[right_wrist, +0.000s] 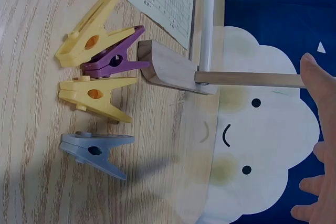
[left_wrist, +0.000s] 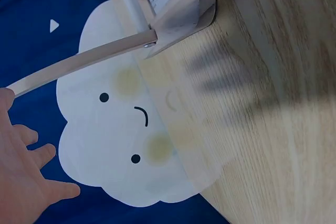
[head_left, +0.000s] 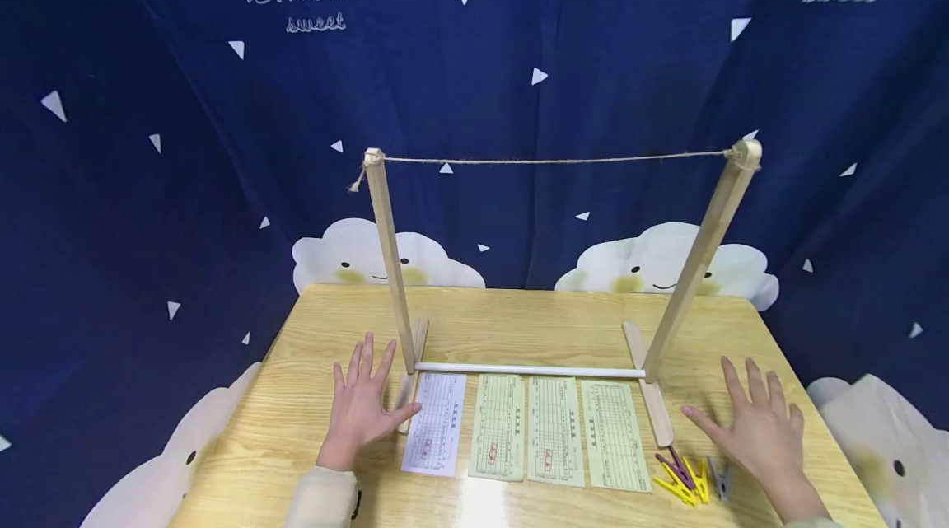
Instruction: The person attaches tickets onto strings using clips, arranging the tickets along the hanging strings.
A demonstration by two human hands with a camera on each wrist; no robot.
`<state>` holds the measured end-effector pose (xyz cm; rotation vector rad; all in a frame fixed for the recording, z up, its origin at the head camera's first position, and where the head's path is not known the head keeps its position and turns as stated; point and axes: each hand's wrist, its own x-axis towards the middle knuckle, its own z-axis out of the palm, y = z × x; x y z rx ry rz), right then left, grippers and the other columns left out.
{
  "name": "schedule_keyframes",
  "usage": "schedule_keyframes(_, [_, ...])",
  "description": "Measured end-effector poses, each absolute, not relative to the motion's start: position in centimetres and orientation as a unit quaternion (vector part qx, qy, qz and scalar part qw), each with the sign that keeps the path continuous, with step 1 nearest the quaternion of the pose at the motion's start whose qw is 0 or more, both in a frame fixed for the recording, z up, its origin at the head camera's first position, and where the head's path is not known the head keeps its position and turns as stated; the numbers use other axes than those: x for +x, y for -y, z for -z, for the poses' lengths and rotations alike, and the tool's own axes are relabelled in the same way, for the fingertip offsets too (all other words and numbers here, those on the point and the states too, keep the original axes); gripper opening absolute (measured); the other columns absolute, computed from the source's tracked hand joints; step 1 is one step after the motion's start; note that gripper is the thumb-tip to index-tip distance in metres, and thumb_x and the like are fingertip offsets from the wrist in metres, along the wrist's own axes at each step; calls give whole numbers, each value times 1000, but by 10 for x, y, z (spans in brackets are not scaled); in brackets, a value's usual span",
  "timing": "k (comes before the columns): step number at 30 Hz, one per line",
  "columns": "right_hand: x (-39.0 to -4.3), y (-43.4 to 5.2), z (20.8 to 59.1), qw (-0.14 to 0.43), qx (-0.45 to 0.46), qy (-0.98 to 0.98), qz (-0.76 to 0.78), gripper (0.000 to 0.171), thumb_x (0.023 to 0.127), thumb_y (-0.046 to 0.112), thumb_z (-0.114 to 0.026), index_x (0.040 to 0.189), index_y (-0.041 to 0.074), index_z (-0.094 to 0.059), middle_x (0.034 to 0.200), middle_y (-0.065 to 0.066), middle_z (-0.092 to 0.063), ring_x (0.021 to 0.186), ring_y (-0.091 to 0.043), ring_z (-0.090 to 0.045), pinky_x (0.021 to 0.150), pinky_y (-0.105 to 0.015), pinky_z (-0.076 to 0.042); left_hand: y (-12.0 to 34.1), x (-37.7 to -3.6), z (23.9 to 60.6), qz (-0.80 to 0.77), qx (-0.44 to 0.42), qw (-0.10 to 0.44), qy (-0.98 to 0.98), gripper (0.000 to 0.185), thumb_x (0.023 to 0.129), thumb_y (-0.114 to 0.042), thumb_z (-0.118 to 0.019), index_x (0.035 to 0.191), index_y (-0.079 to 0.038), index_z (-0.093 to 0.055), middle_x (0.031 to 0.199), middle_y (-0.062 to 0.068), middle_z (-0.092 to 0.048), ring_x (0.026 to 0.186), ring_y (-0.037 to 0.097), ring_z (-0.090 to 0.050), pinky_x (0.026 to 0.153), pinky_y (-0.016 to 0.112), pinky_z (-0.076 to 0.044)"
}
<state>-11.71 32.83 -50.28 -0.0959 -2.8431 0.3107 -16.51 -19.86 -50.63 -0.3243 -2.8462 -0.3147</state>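
A wooden rack [head_left: 391, 264] with two posts and a twine line [head_left: 552, 159] stands on the wooden table [head_left: 519, 314]. Several paper slips, one white [head_left: 436, 422] and three pale green [head_left: 554, 429], lie in a row in front of its white crossbar [head_left: 530, 369]. My left hand [head_left: 363, 403] rests flat and open on the table beside the rack's left foot [left_wrist: 184, 17]. My right hand [head_left: 756, 429] lies flat and open to the right of the right foot [right_wrist: 168, 69]. Clothespins lie by it: yellow [right_wrist: 89, 27], purple [right_wrist: 115, 56], another yellow [right_wrist: 94, 95] and grey-blue [right_wrist: 94, 153].
A dark blue cloth with white clouds [head_left: 385, 260] and triangles hangs behind and around the table. The table's edges run close to both hands at left and right.
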Motion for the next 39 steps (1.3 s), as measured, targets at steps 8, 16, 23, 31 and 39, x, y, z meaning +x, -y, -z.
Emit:
schedule_keyframes(8, [-117, -332, 505, 137, -36, 984, -109, 98, 74, 63, -58, 145, 11, -17, 141, -30, -18, 126, -51, -12, 81, -72, -18, 195, -167, 504, 119, -117, 137, 976, 99, 66, -64, -64, 144, -16, -27, 148, 20, -13, 134, 38, -12, 100, 64, -9])
schedule_keyframes(16, [-114, -335, 503, 146, -43, 980, -127, 95, 73, 60, -62, 142, 5, -24, 131, -33, -30, 114, -54, -29, 70, -71, -28, 192, -172, 508, 138, -129, 166, 968, 93, 68, -57, -68, 141, -12, -33, 143, 23, -28, 131, 38, -23, 100, 61, -17])
schedule_keyframes(23, [-109, -340, 513, 112, -45, 982, -142, 93, 76, 58, -60, 141, 1, -24, 123, -37, -34, 105, -57, -34, 66, -69, -33, 189, -173, 516, 163, -139, 172, 962, 86, 67, -52, -70, 134, -6, -44, 137, 25, -36, 124, 42, -32, 97, 61, -24])
schedule_keyframes(31, [-106, -344, 528, 92, -44, 982, -157, 90, 76, 58, -61, 133, -6, -33, 114, -37, -40, 95, -57, -41, 61, -64, -39, 190, -174, 534, 214, -127, 156, 956, 75, 72, -46, -69, 128, -1, -49, 133, 25, -41, 118, 44, -39, 94, 57, -32])
schedule_keyframes(39, [-102, -351, 543, 17, -60, 982, -176, 90, 77, 60, -58, 129, -11, -37, 109, -40, -40, 91, -56, -44, 60, -57, -43, 188, -175, 556, 251, -139, 158, 945, 63, 71, -39, -71, 120, -1, -57, 128, 29, -43, 113, 47, -42, 89, 59, -36])
